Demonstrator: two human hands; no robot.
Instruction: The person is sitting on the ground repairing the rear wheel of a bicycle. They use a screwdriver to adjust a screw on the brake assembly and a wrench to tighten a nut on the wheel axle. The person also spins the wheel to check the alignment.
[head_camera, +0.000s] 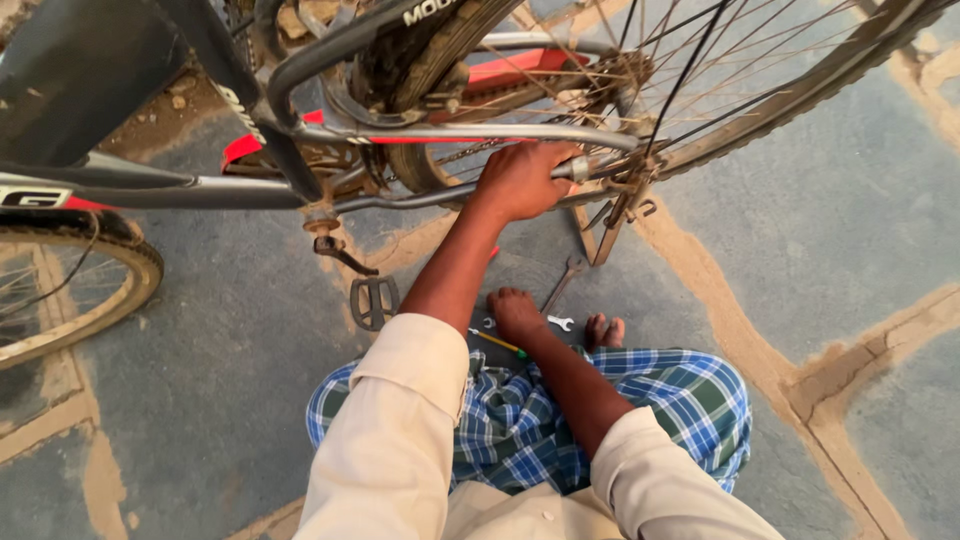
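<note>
Left hand up at the rear of the bicycle, grip wrapped over the lower frame tube just left of the rear axle, fingers curled around the metal. Right hand down on the floor, just near of the bike, resting on the small tools there; grip folded downward, cannot tell whether it pinches anything. Small silver wrench lying just right of that hand, touching or nearly so. Longer grey wrench lying on the floor a little farther, between the right hand and the kickstand. Yellow-handled tool with green tip lying just near the right hand, partly under the forearm. Pedal hanging low, left of the left forearm. Rear wheel spans top right, spokes and chain area behind the left hand. Second wheel at far left edge. Bare toes right of the small wrench, poking out from blue-green checked cloth. Both sleeves beige, pushed up the forearms.
</note>
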